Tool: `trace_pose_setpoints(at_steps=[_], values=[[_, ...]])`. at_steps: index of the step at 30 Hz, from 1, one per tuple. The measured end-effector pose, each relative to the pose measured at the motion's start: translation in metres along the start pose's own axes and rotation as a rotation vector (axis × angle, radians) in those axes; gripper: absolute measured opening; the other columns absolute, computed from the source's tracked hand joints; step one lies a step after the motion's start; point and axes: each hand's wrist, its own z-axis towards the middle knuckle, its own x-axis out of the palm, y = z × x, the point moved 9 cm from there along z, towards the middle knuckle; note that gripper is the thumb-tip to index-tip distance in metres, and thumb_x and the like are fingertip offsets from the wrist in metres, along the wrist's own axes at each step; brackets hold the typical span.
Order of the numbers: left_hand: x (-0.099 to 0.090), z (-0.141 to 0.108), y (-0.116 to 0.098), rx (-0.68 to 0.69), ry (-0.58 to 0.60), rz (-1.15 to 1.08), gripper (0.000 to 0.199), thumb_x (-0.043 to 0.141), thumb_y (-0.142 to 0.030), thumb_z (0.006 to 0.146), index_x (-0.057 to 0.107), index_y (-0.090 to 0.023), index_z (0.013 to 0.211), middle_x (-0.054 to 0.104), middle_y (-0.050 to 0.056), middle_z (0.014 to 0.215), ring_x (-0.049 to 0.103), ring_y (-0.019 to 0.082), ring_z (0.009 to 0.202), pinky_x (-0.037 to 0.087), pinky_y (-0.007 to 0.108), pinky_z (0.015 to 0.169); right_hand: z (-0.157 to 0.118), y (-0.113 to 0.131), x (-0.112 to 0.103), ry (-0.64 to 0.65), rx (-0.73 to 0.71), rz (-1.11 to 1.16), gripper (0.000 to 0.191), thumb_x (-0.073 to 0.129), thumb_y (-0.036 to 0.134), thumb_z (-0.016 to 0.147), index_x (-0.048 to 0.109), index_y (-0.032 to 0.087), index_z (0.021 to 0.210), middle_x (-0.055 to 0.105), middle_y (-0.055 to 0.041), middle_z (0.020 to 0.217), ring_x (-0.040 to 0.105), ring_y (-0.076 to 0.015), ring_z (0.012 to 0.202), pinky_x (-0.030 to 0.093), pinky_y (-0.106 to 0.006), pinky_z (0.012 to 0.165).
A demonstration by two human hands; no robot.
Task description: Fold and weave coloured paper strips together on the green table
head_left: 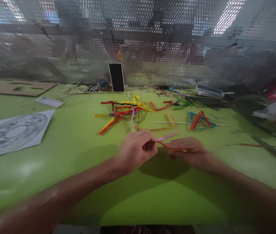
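Observation:
Above the green table (167, 198), my left hand (133, 151) is closed in a pinch on a thin orange strip (163, 145). My right hand (189, 151) grips the same strip farther right, its fingers pressed together. A pink-purple strip (169, 136) sticks out between the hands, and its other end (133, 118) rises behind my left hand. Just beyond lies a loose pile of folded red, yellow and black strips (129, 109). Behind my right hand are a bent orange strip (170, 120) and a red-and-blue folded piece (200, 120). Both hands are slightly blurred.
A phone (116, 77) stands upright against a perforated metal panel (147, 61). A printed sheet (34, 133) and cut cardboard (18, 88) lie left. Scraps line the back edge, near a white tray-like object (209, 91). A thin stick (181, 123) and long dark tools (274, 148) lie right.

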Motion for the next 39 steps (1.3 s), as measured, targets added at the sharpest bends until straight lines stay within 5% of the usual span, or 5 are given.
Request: trace_pose_setpoints(at_steps=[14,22,30,34,39], values=[[0.011,-0.005,-0.009,0.084,0.022,0.095,0.017,0.054,-0.013,0.091,0.061,-0.014,0.076,0.059,0.0,0.066,0.048,0.01,0.059,0.037,0.022,0.056,0.0,0.009,0.01,0.073,-0.145,-0.067,0.018,0.061,0.026,0.095,0.076,0.018,0.101,0.069,-0.0029,0.073,0.062,-0.0113,0.063,0.049,-0.023,0.059],[0.012,-0.006,-0.014,0.15,0.031,0.165,0.019,0.052,-0.014,0.092,0.059,-0.015,0.075,0.058,0.0,0.065,0.049,0.01,0.059,0.037,0.023,0.055,0.002,0.005,0.013,0.097,-0.043,-0.024,0.021,0.062,0.031,0.095,0.078,0.018,0.096,0.071,-0.007,0.08,0.066,-0.0146,0.072,0.052,-0.025,0.065],[0.006,0.004,-0.003,0.033,0.081,0.07,0.007,0.059,-0.018,0.091,0.063,-0.015,0.095,0.065,0.003,0.082,0.058,0.012,0.07,0.048,0.024,0.063,0.0,-0.018,-0.018,-0.116,0.199,0.098,0.026,0.063,0.036,0.093,0.077,0.023,0.11,0.07,-0.0025,0.074,0.061,-0.0112,0.06,0.054,-0.025,0.06],[0.002,0.007,-0.005,0.078,0.05,0.127,0.034,0.067,-0.029,0.089,0.059,-0.014,0.118,0.067,0.01,0.108,0.062,0.022,0.1,0.054,0.038,0.086,-0.002,-0.021,-0.028,-0.165,0.195,0.111,0.025,0.065,0.036,0.091,0.077,0.022,0.108,0.07,-0.0035,0.075,0.062,-0.0116,0.062,0.054,-0.025,0.058],[0.007,0.004,-0.01,0.155,0.08,0.165,0.018,0.061,-0.029,0.094,0.065,-0.015,0.105,0.068,0.007,0.097,0.06,0.019,0.091,0.052,0.035,0.08,-0.001,-0.02,-0.024,-0.135,0.162,0.114,0.023,0.069,0.033,0.089,0.078,0.023,0.107,0.071,-0.004,0.078,0.062,-0.0119,0.063,0.053,-0.026,0.058]])
